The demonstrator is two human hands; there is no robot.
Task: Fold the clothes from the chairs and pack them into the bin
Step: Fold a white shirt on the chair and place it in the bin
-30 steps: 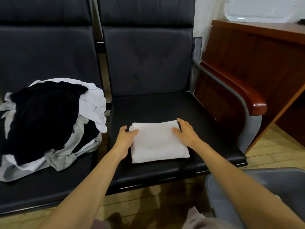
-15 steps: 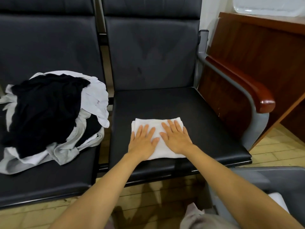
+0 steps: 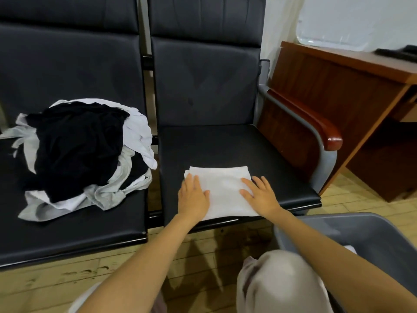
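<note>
A folded white garment (image 3: 222, 190) lies near the front edge of the right black chair seat (image 3: 225, 145). My left hand (image 3: 193, 197) rests flat on its left side with straight fingers. My right hand (image 3: 259, 194) lies flat on its right side, fingers spread. On the left chair seat (image 3: 67, 231) sits a loose pile of clothes (image 3: 79, 150), black on top with white and grey pieces under it. The grey bin (image 3: 361, 231) stands at the lower right, partly behind my right forearm; something white shows inside it.
The right chair has a grey metal arm with a red-brown wooden armrest (image 3: 316, 123). A wooden desk (image 3: 349, 86) stands beyond it on the right. My knee in light trousers (image 3: 277, 281) is low in view, over a wooden floor (image 3: 203, 251).
Both hands went from gripping the garment's sides to pressing flat at its middle, then slid apart to its left and right sides. The garment now lies nearer the seat's front edge.
</note>
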